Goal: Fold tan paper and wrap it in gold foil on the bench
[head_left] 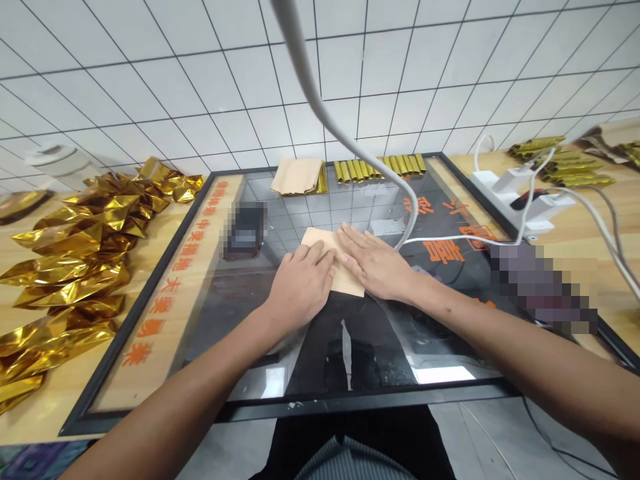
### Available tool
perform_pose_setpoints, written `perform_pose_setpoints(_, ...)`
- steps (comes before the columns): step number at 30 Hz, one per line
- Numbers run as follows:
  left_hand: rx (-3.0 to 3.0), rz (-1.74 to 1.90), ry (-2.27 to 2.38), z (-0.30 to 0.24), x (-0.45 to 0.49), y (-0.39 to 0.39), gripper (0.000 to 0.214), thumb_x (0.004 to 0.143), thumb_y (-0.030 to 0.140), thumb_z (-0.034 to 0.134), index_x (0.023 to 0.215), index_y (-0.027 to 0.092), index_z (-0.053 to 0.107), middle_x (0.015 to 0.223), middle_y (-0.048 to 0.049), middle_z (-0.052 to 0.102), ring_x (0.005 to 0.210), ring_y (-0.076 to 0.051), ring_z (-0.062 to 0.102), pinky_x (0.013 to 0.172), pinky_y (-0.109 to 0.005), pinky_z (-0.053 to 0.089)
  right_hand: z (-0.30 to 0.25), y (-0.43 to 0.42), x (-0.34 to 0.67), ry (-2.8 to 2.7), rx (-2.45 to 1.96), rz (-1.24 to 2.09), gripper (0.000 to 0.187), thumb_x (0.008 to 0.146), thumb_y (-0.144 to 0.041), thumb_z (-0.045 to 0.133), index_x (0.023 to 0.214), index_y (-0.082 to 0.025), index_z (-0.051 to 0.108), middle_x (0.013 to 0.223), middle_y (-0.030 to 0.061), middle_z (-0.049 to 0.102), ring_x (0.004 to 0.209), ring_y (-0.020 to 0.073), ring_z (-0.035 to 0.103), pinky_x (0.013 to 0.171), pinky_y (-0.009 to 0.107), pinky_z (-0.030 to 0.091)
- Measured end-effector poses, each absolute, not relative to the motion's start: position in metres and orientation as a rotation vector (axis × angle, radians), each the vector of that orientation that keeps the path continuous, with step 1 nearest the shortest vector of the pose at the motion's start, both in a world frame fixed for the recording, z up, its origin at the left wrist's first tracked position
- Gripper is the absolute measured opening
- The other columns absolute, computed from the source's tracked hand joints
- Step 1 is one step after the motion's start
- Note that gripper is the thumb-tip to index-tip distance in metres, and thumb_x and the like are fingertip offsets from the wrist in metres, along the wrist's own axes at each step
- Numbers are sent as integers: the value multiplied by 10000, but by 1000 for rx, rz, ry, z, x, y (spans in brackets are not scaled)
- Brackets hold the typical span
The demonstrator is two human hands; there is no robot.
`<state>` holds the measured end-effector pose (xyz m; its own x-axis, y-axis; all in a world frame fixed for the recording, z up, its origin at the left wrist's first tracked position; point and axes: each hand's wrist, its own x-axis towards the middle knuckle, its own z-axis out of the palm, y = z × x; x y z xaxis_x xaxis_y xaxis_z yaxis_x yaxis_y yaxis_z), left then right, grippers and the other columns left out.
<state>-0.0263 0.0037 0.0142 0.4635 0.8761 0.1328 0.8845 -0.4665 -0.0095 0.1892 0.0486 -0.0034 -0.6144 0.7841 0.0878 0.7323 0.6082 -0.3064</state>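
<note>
A small tan paper sheet [350,283] lies on the glass tabletop in front of me, partly covered by both hands. My left hand [304,283] is on its left side, fingers bent and drawn in against the paper. On the upper right part rests my right hand [377,263], flat with its fingers stretched out. Beyond them is a stack of tan and gold paper [298,177]. Beside that stack, a row of rolled gold paper tubes [380,168] lies along the far edge of the glass.
Folded gold foil pieces [75,247] are heaped at the left. A blurred-out dark object [245,230] lies on the glass. A thick white cable [320,100] hangs across the middle. Power strips [510,193], more gold rolls [565,163] and another blurred object [543,287] are at the right.
</note>
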Motion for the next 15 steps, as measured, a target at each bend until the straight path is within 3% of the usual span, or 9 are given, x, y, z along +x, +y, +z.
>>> perform_pose_setpoints(3, -2760, -258, -1520, 15, -38, 14, 393, 1090, 246, 437, 1346, 206, 731, 1466, -124, 667, 1316, -324, 588, 1115, -516, 504, -3, 54, 193, -2632, -1258, 297, 733, 1165, -521, 212, 1723, -67, 354, 1808, 202, 271, 1694, 277, 241, 1384, 539, 221)
perform_pose_setpoints(6, -2832, -332, -1463, 11, -46, 21, 408, 1091, 273, 447, 1404, 222, 704, 1607, -128, 573, 1485, -312, 506, 1231, -517, 438, 2, 49, 192, -2575, -1289, 279, 740, 1165, -537, 216, 1728, -74, 341, 1808, 209, 270, 1688, 286, 265, 1371, 560, 258)
perform_pose_setpoints(10, -2741, -333, -1595, 5, -40, 20, 453, 1124, 387, 438, 1497, 228, 641, 1657, -133, 536, 1459, -323, 546, 1197, -532, 467, 9, 36, 181, -2532, -1199, 248, 712, 1165, -514, 261, 1744, -103, 319, 1815, 197, 263, 1694, 278, 250, 1373, 559, 259)
perform_pose_setpoints(15, -2560, -245, -1675, 5, -27, 11, 467, 1116, 339, 444, 1515, 208, 647, 1678, -144, 536, 1434, -368, 558, 1117, -558, 495, 2, 32, 176, -2619, -1140, 280, 703, 1163, -499, 270, 1725, -88, 368, 1791, 201, 334, 1684, 281, 284, 1373, 536, 268)
